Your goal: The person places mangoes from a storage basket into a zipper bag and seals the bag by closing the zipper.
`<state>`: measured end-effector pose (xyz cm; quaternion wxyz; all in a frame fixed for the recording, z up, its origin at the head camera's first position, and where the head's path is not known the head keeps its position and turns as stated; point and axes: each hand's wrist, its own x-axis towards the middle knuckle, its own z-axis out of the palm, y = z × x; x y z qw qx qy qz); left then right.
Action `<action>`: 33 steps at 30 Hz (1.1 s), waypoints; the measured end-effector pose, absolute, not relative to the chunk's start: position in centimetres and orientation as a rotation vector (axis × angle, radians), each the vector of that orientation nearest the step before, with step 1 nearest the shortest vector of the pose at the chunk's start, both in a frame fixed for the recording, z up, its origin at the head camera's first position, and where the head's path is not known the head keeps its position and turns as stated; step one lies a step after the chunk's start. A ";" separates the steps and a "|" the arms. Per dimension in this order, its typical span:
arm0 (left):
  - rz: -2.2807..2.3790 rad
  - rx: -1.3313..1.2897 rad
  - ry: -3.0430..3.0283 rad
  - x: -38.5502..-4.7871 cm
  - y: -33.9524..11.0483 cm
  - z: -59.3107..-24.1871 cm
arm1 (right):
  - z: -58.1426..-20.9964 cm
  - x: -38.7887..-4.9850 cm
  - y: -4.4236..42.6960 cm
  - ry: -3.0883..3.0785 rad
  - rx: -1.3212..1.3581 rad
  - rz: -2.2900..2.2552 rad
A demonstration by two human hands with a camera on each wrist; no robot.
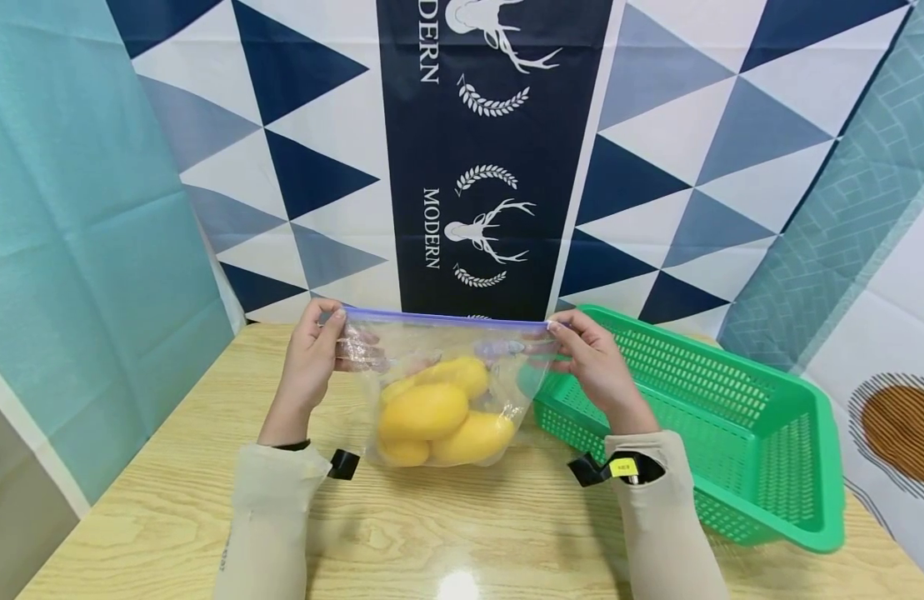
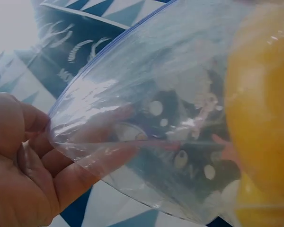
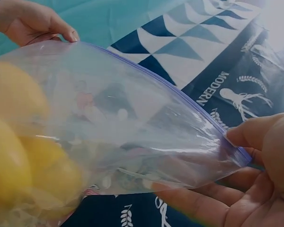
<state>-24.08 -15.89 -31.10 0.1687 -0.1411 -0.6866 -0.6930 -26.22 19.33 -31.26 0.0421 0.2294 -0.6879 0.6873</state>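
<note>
A clear zip bag [image 1: 462,342] with a purple zip strip along its top hangs upright over the wooden table, its strip pulled straight. Several yellow mangoes [image 1: 424,411] lie in the bottom of it. My left hand [image 1: 307,354] pinches the strip's left end between thumb and finger, the other fingers behind the film. At the opposite end, my right hand [image 1: 596,358] pinches the top corner in the same way. In the right wrist view the purple strip [image 3: 165,82] runs from one hand to the other. Whether the bag's bottom touches the table cannot be told.
A green plastic basket [image 1: 761,392] with perforated walls stands on the table [image 1: 402,533] at the right, partly behind my right hand and forearm. Patterned cloth [image 1: 476,167] hangs at the back, teal cloth [image 1: 109,208] at the left.
</note>
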 end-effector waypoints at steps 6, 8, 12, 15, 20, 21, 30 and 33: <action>-2.022 -0.526 -1.939 -23.1 -16.8 -30.4 | -30.4 -25.2 19.8 -2.108 0.867 2.135; -2.070 -0.613 -1.915 -22.8 -17.1 -30.2 | -30.1 -24.9 20.0 -2.090 0.927 2.172; -2.201 -0.830 -1.858 -22.5 -17.6 -30.1 | -29.9 -24.7 20.4 -2.070 1.000 2.252; -2.323 -0.920 -1.830 -22.8 -18.0 -30.5 | -30.2 -25.0 20.6 -2.102 0.986 2.296; -2.516 -0.782 -1.841 -24.2 -18.3 -31.6 | -31.1 -26.0 20.2 -2.186 0.848 2.392; -2.546 -0.723 -1.839 -24.5 -18.2 -31.9 | -31.3 -26.2 20.0 -2.189 0.813 2.416; -2.598 -0.314 -1.792 -26.3 -17.6 -33.3 | -32.3 -27.3 19.1 -2.018 0.503 2.591; -2.603 -0.229 -1.765 -26.8 -17.4 -33.8 | -32.4 -27.4 19.0 -1.989 0.471 2.574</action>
